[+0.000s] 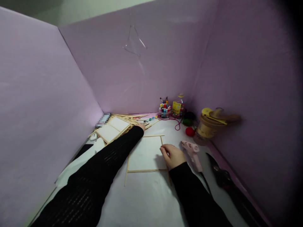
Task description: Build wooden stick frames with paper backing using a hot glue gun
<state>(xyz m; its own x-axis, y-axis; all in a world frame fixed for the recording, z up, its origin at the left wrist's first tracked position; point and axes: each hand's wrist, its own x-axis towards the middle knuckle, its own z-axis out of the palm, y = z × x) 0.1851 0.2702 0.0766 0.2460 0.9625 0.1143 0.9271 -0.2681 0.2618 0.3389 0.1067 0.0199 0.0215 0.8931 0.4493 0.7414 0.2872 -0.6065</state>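
Observation:
My left hand (141,127) reaches far forward to a pile of thin wooden sticks (132,119); only a sliver of it shows past the black sleeve, its fingers hidden. My right hand (172,155) rests with curled fingers at the right edge of a white square sheet (145,154) that is framed by wooden sticks (145,170). Its fingertips seem to pinch the right-hand stick, though the grip is hard to make out. Two more white squares framed with sticks (113,128) lie beside the pile.
A pink glue gun (192,150) lies right of my right hand, with black scissors (220,173) further right. A roll of tan ribbon (207,126), a red ball (190,131), paint pots (165,110) and a yellow box (176,107) stand by purple walls (132,63).

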